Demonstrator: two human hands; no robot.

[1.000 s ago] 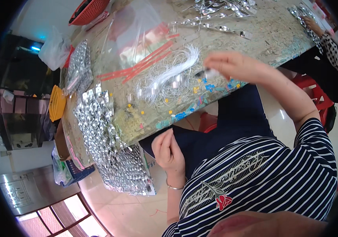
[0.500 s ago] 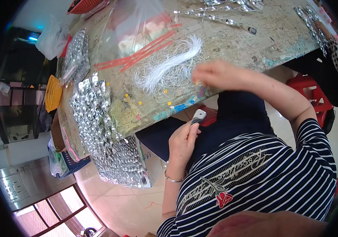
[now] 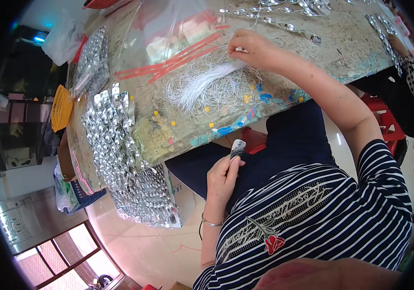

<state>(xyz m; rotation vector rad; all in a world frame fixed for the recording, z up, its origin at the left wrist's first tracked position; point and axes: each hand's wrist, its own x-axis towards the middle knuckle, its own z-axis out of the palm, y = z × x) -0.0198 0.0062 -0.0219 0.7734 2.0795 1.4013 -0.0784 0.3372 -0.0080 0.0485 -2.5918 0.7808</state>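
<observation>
2 hands: we see both bare, well apart, 1 on the table (image 3: 342,53) and 1 below its edge.
Right hand (image 3: 255,48): reaches out over the table, fingers together, pinching the end of the white string bundle (image 3: 207,82).
White string bundle: lies on the table near its front edge, strands fanned out loosely around a thicker core.
Left hand (image 3: 221,179): sits over the lap, fingers clamped on a small silver piece (image 3: 237,147) that stands upright above the thumb.
Silver pieces pile (image 3: 120,145): we see it heaped along the left end of the table, spilling over the edge.
Clear plastic bag (image 3: 168,38): lies behind the strings, red strips (image 3: 178,58) showing beneath it.
Yellow basket (image 3: 62,106): hangs just beyond the left end.
</observation>
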